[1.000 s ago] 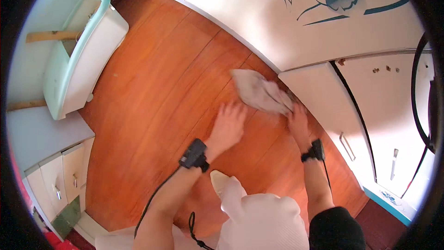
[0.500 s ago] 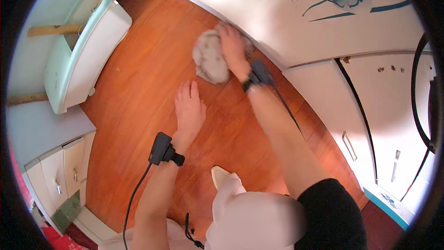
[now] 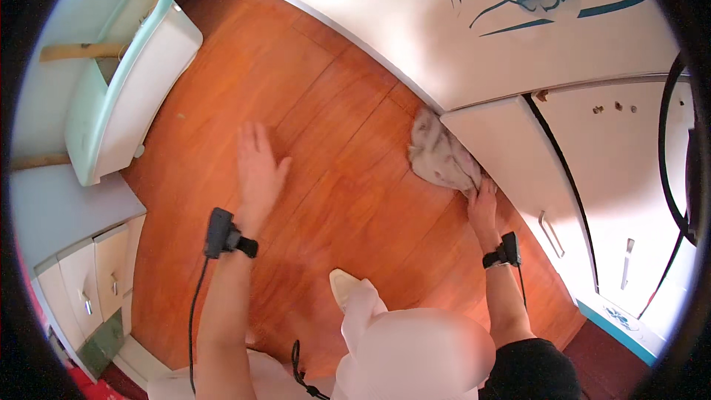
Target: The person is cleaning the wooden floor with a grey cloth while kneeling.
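My right hand [image 3: 483, 211] pinches cloth [image 3: 441, 152] by near end, so rest spreads beside cabinet [image 3: 511, 155]; left hand [image 3: 259, 174] empty, maybe braced on floor [image 3: 348, 215].

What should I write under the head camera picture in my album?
Right hand holding a rag on the floor beside a cabinet, left hand empty.

From the wearer's head, the fisheye view faces down, close over the wooden floor [image 3: 333, 211], reaching its far-left corner.
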`<action>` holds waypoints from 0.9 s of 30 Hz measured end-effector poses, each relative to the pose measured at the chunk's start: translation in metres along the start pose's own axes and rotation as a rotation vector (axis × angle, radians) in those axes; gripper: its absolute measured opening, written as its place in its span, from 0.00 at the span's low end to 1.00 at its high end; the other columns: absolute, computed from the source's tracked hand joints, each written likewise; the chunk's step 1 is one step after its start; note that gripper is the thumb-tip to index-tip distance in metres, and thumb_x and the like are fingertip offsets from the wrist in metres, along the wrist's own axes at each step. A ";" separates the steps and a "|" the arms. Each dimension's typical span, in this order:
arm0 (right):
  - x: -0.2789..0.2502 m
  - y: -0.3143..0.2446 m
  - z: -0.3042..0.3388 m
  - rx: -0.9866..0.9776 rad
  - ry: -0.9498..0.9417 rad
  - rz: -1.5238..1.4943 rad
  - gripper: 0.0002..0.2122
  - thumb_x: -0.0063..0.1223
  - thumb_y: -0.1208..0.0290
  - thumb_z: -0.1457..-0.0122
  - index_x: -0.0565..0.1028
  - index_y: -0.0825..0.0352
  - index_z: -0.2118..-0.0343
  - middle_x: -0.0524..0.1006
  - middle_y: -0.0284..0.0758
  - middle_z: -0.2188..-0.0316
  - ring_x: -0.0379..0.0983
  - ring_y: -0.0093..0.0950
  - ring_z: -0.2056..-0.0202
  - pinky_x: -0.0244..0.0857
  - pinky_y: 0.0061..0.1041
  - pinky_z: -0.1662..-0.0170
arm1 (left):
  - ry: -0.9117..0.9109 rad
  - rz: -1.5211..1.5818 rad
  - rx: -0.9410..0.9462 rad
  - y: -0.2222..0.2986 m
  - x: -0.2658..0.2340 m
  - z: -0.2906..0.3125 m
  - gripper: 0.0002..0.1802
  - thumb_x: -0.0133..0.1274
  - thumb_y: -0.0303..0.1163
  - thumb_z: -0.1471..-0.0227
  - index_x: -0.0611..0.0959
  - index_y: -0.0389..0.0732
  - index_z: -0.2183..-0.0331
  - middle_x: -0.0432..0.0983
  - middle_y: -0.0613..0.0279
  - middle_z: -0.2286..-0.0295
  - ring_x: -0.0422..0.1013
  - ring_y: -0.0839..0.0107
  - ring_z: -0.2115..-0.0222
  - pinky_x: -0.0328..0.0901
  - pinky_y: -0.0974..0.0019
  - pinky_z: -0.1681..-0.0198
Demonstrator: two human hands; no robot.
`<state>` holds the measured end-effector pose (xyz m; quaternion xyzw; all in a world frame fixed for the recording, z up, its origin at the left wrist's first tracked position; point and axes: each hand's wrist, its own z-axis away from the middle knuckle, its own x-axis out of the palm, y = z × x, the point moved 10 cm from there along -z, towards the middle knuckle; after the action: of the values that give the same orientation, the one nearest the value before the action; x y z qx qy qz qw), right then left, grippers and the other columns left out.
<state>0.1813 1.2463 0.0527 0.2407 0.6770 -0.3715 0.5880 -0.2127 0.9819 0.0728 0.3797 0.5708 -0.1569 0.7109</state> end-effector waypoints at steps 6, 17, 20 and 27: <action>0.039 -0.128 -0.077 -0.089 -0.171 -0.310 0.19 0.43 0.77 0.45 0.65 0.70 0.48 0.67 0.52 0.50 0.63 0.50 0.49 0.57 0.43 0.44 | -0.153 -0.133 0.027 -0.039 0.006 0.008 0.53 0.65 0.43 0.61 0.55 0.27 0.43 0.45 0.33 0.41 0.44 0.42 0.40 0.47 0.51 0.39; 0.051 -0.311 -0.203 -0.530 0.053 -0.441 0.16 0.45 0.78 0.48 0.68 0.72 0.55 0.70 0.48 0.53 0.65 0.47 0.50 0.59 0.41 0.45 | -0.288 -0.206 -0.035 -0.029 0.006 0.001 0.59 0.67 0.46 0.65 0.53 0.29 0.41 0.43 0.35 0.40 0.43 0.44 0.38 0.44 0.50 0.38; 0.050 -0.220 -0.134 -0.396 -0.045 -0.451 0.21 0.49 0.73 0.45 0.65 0.71 0.47 0.65 0.49 0.47 0.61 0.47 0.46 0.56 0.39 0.42 | -0.302 -0.291 -0.040 -0.045 -0.007 0.002 0.62 0.68 0.48 0.67 0.51 0.29 0.41 0.42 0.35 0.40 0.41 0.45 0.38 0.42 0.49 0.37; 0.027 -0.035 -0.038 0.101 -0.156 -0.097 0.19 0.46 0.70 0.42 0.66 0.73 0.49 0.67 0.54 0.51 0.63 0.51 0.49 0.55 0.44 0.44 | -0.396 -0.348 -0.025 -0.063 0.002 -0.003 0.67 0.70 0.50 0.73 0.51 0.27 0.41 0.39 0.34 0.40 0.41 0.45 0.38 0.42 0.48 0.37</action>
<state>0.1260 1.2524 0.0350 0.2074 0.6207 -0.4505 0.6073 -0.2559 0.9431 0.0480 0.2291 0.4793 -0.3409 0.7756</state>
